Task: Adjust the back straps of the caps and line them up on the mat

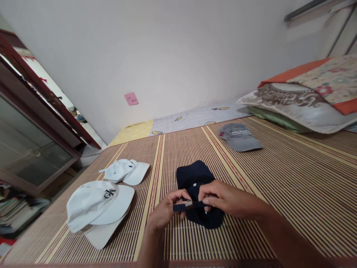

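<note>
A dark navy cap (pixel 196 172) lies on the striped bamboo mat in front of me, its brim pointing away and its inside partly showing. Its back strap (pixel 179 207), with a metal buckle (pixel 189 203), is stretched between my hands. My left hand (pixel 166 208) pinches the strap close to the buckle, fingers closed. On the other side, my right hand (pixel 219 195) grips the strap between thumb and fingers where it meets the cap. Part of the cap's crown is covered by my fingers.
To the left, a white cap with black letters (pixel 92 203) rests on another pale brim, beside a smaller white cap (pixel 119 171). A grey cap (pixel 240 136) sits farther back on the mat (pixel 292 178). Pillows (pixel 301 108) are piled at right against the wall.
</note>
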`<state>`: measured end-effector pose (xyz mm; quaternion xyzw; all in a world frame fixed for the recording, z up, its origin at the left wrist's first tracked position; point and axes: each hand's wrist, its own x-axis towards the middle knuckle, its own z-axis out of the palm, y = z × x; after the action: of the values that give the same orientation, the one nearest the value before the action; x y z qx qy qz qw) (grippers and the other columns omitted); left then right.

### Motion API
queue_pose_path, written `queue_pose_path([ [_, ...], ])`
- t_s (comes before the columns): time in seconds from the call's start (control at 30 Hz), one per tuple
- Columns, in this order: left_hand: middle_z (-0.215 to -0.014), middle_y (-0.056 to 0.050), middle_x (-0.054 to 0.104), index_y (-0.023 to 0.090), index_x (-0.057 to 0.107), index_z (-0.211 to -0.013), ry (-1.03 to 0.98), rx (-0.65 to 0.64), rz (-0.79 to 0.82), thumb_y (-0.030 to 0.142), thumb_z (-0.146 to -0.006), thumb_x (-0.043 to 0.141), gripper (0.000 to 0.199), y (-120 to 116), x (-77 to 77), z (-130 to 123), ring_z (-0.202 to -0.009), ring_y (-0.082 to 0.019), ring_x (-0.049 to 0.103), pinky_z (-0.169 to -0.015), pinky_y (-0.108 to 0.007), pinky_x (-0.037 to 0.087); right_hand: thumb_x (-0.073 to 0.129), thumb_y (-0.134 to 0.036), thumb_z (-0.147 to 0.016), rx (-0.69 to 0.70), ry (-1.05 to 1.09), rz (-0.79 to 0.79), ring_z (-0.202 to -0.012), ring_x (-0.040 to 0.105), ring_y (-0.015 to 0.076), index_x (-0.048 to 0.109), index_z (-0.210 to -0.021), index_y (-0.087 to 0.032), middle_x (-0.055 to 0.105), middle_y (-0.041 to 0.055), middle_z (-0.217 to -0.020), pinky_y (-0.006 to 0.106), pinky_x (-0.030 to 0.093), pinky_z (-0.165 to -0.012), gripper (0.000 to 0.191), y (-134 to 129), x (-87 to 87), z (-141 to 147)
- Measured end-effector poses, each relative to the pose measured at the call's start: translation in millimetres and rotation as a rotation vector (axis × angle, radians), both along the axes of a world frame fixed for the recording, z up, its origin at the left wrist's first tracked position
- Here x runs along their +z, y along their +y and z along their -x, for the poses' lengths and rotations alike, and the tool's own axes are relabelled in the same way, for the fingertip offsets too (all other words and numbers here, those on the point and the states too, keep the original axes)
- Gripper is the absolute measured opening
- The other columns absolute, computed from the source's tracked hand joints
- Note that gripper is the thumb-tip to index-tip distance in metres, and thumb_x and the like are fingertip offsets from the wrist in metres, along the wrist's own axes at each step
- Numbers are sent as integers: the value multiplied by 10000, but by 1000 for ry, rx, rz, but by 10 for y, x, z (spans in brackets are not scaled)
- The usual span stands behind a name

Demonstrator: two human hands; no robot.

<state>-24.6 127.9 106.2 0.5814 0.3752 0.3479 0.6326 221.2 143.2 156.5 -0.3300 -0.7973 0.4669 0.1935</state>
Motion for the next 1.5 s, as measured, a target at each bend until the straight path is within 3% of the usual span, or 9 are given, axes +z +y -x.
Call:
queue_pose_path([
  [0.13,-582,64,505,164,689,-866,9,-20,51,453,-854,791,307,4,-31,-3,-424,-49,384,-452,-197,261,529,-93,-902,13,28,52,-733,683,157,678,-850,-167,727,31,-773,246,486,-682,174,-18,-22,10],
  [0.4,-550,82,481,151,705,-864,22,-36,82,455,-818,834,334,22,-66,-19,-400,-29,316,-416,-193,204,525,-82,-910,-3,20,108,-759,723,173,676,-879,-162,738,45,-793,257,537,-692,174,-36,-30,18],
  [0.63,-629,37,616,163,701,-1036,-9,-57,74,432,-925,735,292,38,-120,18,-446,-66,518,-473,-186,354,521,-87,-928,-26,36,149,-755,728,169,666,-885,-159,739,48,-793,253,543,-686,168,-51,-6,18],
  [0.83,-546,26,660,172,672,-1047,-38,-86,78,398,-859,808,324,38,-123,9,-453,-109,584,-503,-197,417,514,-88,-917,-32,88,189,-741,749,181,670,-899,-156,753,52,-770,274,569,-687,171,-32,-65,27],
  [1.03,-872,-16,731,211,679,-1210,-41,-120,165,260,-651,972,633,14,-83,65,-693,-102,652,-634,-187,454,513,-110,-920,-71,126,192,-731,749,183,656,-899,-158,752,54,-763,277,569,-679,153,-15,-72,23],
  [1.13,-903,-40,726,203,686,-1211,-71,-121,115,376,-730,926,565,7,-79,44,-732,-124,652,-655,-214,469,520,-132,-930,-81,146,200,-736,749,186,660,-911,-156,755,58,-773,287,574,-689,143,-12,-81,41],
  [1.27,-751,-21,702,162,691,-1141,-50,-59,45,445,-902,767,378,22,-108,12,-568,-79,568,-563,-194,389,522,-148,-941,-87,130,172,-747,735,180,681,-929,-150,756,56,-786,272,543,-682,160,1,-60,23],
  [1.4,-638,20,662,156,659,-1037,-50,-22,100,464,-841,822,399,44,-131,16,-449,-44,438,-463,-180,268,500,-165,-960,-98,30,-14,-830,715,178,733,-959,-164,789,57,-905,284,496,-744,233,43,10,-140],
  [1.5,-596,39,627,156,643,-993,-47,-11,120,459,-817,843,403,52,-135,9,-435,-39,390,-446,-184,223,558,-202,-928,-81,-37,-26,-891,719,203,756,-996,-167,798,68,-976,303,504,-781,212,88,21,-298],
])
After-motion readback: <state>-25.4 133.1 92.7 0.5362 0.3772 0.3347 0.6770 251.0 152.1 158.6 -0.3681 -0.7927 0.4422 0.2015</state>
